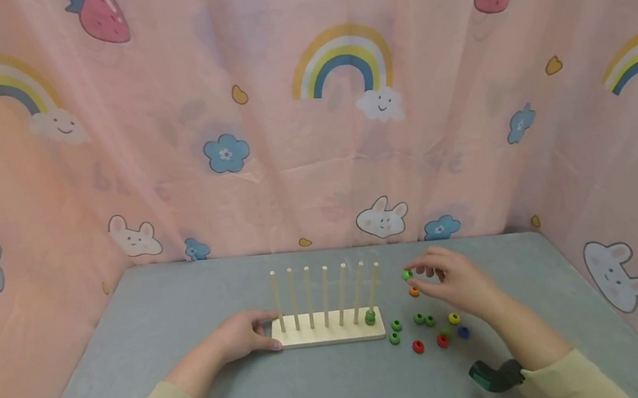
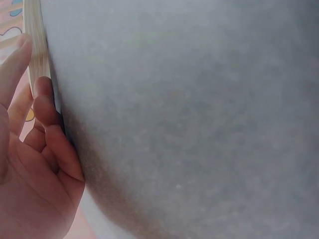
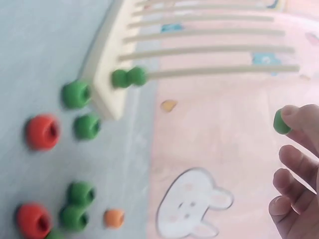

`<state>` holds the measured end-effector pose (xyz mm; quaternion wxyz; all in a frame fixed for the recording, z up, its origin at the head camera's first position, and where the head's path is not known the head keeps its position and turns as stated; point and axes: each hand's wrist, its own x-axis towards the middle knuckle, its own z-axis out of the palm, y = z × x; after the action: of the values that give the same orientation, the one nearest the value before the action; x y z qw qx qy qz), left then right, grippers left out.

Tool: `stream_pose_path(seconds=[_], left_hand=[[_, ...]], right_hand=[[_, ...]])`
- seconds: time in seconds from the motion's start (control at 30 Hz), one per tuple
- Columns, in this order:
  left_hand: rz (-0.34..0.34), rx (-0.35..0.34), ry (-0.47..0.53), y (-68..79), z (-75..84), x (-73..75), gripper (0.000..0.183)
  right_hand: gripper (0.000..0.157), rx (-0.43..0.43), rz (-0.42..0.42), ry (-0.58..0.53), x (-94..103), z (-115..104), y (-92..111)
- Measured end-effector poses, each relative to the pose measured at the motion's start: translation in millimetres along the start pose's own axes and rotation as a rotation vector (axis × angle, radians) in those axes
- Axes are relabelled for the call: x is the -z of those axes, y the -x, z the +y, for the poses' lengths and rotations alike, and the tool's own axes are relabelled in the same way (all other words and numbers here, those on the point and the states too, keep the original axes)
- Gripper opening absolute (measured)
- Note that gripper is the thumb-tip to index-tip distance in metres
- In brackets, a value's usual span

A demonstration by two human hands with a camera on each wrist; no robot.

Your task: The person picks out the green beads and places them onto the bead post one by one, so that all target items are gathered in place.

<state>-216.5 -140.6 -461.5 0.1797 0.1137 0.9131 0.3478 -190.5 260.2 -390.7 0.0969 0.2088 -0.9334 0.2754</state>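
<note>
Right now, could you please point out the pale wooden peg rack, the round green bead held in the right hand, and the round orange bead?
Pale wooden peg rack (image 1: 329,335): head view, base's top.
Held round green bead (image 3: 280,124): right wrist view, exposed side.
Round orange bead (image 3: 113,218): right wrist view, middle.

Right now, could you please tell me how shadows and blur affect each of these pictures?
Head view: soft, fairly even light, with the wooden rack easy to make out; left wrist view: a brownish shadow beside the left hand darkens the grey tabletop; right wrist view: the loose red beads look blurred, and the pegs appear sideways.
</note>
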Motion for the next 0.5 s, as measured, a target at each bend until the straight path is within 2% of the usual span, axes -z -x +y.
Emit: stream_pose_path(seconds=[0.13,0.3,0.5], left_hand=[[-0.001,0.000,0.001,-0.2,-0.3,-1.1,0.059],[-0.003,-0.007,-0.005,0.6,-1.1,-0.5,0.060],[-0.005,-0.016,-0.002,2.2,0.4,0.4,0.061]], right_hand=[[0.020,0.027,0.036,-0.067,0.5,-10.8,-8.9],[0.021,0.021,0.059,-0.111,-1.2,-22.3,-17.7],[0.022,0.075,0.085,-0.156,-3.5,-29.0,-22.8]])
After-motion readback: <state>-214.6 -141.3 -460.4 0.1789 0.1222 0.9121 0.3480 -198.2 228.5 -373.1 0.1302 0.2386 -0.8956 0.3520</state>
